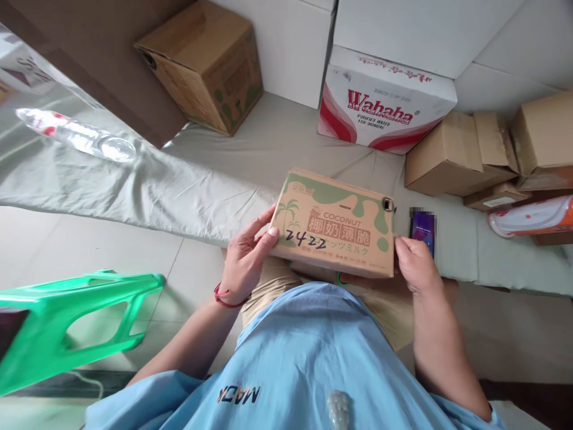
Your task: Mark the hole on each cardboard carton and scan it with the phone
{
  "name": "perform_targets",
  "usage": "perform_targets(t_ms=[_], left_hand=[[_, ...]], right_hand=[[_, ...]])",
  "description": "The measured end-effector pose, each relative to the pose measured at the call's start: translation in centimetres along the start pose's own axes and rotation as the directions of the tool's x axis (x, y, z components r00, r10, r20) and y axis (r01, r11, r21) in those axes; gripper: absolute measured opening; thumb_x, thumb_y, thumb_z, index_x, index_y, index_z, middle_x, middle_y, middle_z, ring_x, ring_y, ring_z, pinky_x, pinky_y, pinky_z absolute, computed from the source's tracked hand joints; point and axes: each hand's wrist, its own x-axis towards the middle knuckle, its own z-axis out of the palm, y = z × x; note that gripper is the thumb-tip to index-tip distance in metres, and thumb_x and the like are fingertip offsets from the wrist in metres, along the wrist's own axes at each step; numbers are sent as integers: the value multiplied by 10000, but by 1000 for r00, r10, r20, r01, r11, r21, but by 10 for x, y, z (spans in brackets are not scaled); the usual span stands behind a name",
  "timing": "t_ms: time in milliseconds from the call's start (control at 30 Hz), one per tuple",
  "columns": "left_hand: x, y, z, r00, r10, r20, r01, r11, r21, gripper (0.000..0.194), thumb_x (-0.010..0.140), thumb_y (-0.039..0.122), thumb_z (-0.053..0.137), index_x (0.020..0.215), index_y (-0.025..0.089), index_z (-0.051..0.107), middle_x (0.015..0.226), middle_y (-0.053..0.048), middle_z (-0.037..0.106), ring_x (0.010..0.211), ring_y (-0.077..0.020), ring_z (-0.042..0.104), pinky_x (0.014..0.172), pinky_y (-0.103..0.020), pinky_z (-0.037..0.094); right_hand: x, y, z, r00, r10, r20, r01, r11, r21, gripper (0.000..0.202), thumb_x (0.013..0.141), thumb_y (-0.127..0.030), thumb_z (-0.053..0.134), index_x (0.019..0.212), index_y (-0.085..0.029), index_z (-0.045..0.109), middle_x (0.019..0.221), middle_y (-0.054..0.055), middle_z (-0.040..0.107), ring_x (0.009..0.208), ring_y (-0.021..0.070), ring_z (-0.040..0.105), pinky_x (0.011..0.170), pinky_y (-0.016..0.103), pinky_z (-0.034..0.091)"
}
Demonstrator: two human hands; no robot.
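A brown cardboard box point(333, 227) with green print, a palm tree, the word COCONUT and handwritten 2422 is held over the front edge of the cloth-covered surface, its printed face up. At its left end is my left hand point(248, 257), thumb on the top face and fingers at the side and partly hidden. My right hand point(417, 263) grips the right end, with the fingers curled and mostly out of sight. A red string circles my left wrist. Just beyond my right hand lies a phone point(423, 230) with its screen lit.
Behind stand a larger brown box point(210, 65) and a white and red Wahaha carton point(385, 107). More cardboard boxes point(452, 149) are at right. A clear bottle point(80, 136) lies at left on the grey cloth point(201, 191). A green stool point(40, 334) is at lower left.
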Motion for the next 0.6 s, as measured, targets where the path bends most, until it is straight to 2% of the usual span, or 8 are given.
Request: perform_targets(t_ms=[100,167,233,267,367,433,500,600], left_hand=[[-6,-4,-4,991,92,-94,-66,967,247,560,974,530,781,1435,217,730,1392,-109,762,1183,-276,752,978,-383,645],[-10,-3,-5,966,221,-133,-141,885,445,463,970,486,779,1341,209,756,1335,-117,761,1189,-281,726,927,-393,645],[-14,4,-4,909,395,-133,-242,760,603,321,984,401,762,1243,212,773,1320,-124,748,1236,-289,698,955,-430,630],[-16,10,-3,868,485,-109,-306,694,651,243,992,345,752,1196,215,775,1307,-120,746,1243,-287,693,994,-456,617],[-16,37,8,734,674,82,-549,519,655,101,998,168,714,1072,225,753,1155,-74,770,1178,-260,720,1079,-498,581],[-13,59,21,664,696,274,-701,450,553,157,994,89,678,1045,228,731,1044,-43,776,1096,-235,741,1039,-457,605],[-9,78,39,582,651,487,-810,410,419,160,1007,89,650,1058,220,725,1007,-43,787,1028,-219,756,968,-404,627],[-2,89,76,369,508,779,-929,234,287,153,1073,203,601,1035,191,749,1070,-83,815,1123,-255,758,943,-410,610]], right_hand=[[7,-2,9,1000,-6,27,6,1000,-4,473,973,-623,577,864,-213,784,693,40,720,613,200,636,585,301,522],[16,1,11,998,-35,43,37,999,-40,462,991,-590,562,1008,-213,829,736,45,748,645,212,662,635,313,544],[30,10,7,998,-66,-11,63,979,-192,463,1011,-541,544,1107,-201,842,804,70,782,691,230,694,668,323,548],[39,15,3,994,-97,-44,77,940,-333,457,1020,-491,525,1156,-188,840,896,96,809,754,243,722,705,330,554],[64,28,-8,987,-158,-40,79,679,-730,503,1004,-287,461,1377,-169,778,1280,165,791,953,265,757,787,337,544],[79,32,-14,991,-127,39,102,542,-834,579,999,-215,435,1512,-205,703,1432,175,725,948,252,752,740,324,504],[90,32,-17,988,-100,113,148,486,-861,580,1029,-212,418,1546,-237,680,1414,184,725,899,241,741,686,315,445],[101,25,-21,972,-78,222,234,419,-877,494,1079,-245,407,1436,-224,748,1250,186,778,898,245,734,683,317,394]])
